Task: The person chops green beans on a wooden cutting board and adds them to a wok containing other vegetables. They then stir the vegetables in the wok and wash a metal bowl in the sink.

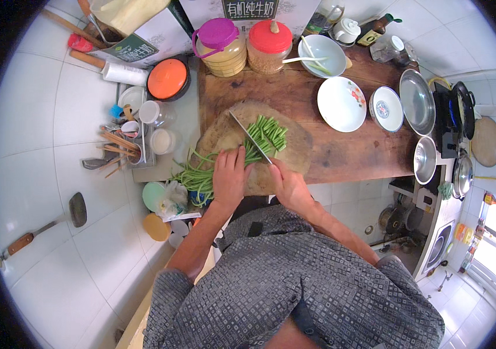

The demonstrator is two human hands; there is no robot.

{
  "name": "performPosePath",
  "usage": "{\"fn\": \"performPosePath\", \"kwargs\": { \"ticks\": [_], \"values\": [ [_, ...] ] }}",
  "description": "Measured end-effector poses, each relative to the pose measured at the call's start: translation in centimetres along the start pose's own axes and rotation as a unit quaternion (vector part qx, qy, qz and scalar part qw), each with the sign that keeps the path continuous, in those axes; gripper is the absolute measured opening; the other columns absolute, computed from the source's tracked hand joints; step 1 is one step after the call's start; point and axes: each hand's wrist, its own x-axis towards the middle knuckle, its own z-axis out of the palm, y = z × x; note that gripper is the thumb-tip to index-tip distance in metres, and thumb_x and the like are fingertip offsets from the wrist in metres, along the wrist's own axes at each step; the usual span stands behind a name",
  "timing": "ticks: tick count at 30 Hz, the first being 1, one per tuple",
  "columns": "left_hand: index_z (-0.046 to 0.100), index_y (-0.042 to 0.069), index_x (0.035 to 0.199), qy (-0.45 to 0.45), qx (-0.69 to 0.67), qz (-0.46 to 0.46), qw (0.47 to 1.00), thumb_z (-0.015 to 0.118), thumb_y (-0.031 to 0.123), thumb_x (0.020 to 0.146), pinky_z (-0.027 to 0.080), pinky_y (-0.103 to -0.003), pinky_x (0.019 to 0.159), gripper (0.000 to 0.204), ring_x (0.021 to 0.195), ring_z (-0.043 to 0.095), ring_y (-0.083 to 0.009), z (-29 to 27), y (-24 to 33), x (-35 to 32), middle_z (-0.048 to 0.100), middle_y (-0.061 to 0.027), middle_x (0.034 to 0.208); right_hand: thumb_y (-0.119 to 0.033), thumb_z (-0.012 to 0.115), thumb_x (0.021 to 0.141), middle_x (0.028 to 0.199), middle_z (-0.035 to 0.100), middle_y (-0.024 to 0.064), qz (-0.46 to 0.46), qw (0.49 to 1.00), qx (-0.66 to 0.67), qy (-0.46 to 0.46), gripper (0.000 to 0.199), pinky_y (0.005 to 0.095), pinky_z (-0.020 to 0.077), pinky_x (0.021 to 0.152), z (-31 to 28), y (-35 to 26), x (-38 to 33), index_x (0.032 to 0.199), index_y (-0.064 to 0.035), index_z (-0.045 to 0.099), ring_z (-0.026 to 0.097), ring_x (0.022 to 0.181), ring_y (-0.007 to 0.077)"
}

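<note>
A bundle of long green beans [196,179] lies across the left of a round wooden chopping board [219,131], its loose ends hanging past the board's near edge. My left hand [230,174] presses down on the bundle, fingers closed over it. In my right hand [289,185] is the handle of a kitchen knife [246,135], whose blade slants up and to the left, just right of my left fingers. Beyond the blade sits a pile of short cut bean pieces [270,132]. The handle is mostly hidden in my grip.
Right of the board stand a white plate [341,104], a small bowl [386,109] and metal basins [417,103]. Behind are a purple-lidded jar [221,49], a red-lidded jar [269,49] and a bowl with spoons [330,53]. An orange-lidded pot [167,79] and chopsticks [121,145] are at left.
</note>
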Motion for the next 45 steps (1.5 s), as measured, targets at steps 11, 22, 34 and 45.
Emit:
{"fn": "performPosePath", "kwargs": {
  "ticks": [11,22,34,45],
  "values": [
    [0.059,-0.004,0.139,0.007,-0.005,0.014,1.000,0.083,0.028,0.082,0.047,-0.051,0.108,0.070,0.120,0.056,-0.0396,-0.7,0.2,-0.3,0.061,-0.0185,0.123,-0.029,0.054,0.111,0.094,0.071,0.0329,-0.031,0.998,0.053,0.027,0.036,0.0507,0.0582,0.078,0.7,-0.9,1.8,0.134,-0.0033,0.065,0.073,0.089,0.0470],
    [0.057,-0.001,0.141,-0.042,0.019,-0.021,0.999,0.082,0.027,0.085,0.046,-0.048,0.102,0.067,0.115,0.057,-0.0364,-0.2,-0.2,0.0,0.062,-0.0173,0.122,-0.032,0.048,0.116,0.075,0.052,-0.0032,0.041,0.989,0.132,0.047,0.045,0.0259,0.0415,0.059,-6.3,0.2,-4.1,0.143,0.0021,0.061,0.048,0.067,0.0068],
    [0.051,-0.004,0.143,-0.021,-0.056,-0.044,0.997,0.085,0.034,0.083,0.041,-0.054,0.116,0.078,0.131,0.054,-0.0416,-1.8,-0.1,-0.7,0.060,-0.0206,0.138,-0.026,0.052,0.113,0.088,0.070,0.0236,0.066,0.991,0.100,-0.064,0.036,0.0414,0.0552,0.075,-4.1,-2.0,-6.5,0.139,-0.0020,0.062,0.071,0.081,0.0316],
    [0.057,-0.006,0.136,-0.022,-0.048,-0.013,0.999,0.080,0.016,0.089,0.044,-0.051,0.115,0.056,0.130,0.055,-0.0421,-0.7,-1.0,-1.3,0.062,-0.0229,0.138,-0.023,0.052,0.112,0.091,0.070,0.0330,0.055,0.995,0.044,-0.072,0.032,0.0521,0.0561,0.074,-3.2,-1.4,-4.5,0.128,0.0016,0.064,0.071,0.088,0.0512]
  ]
}}
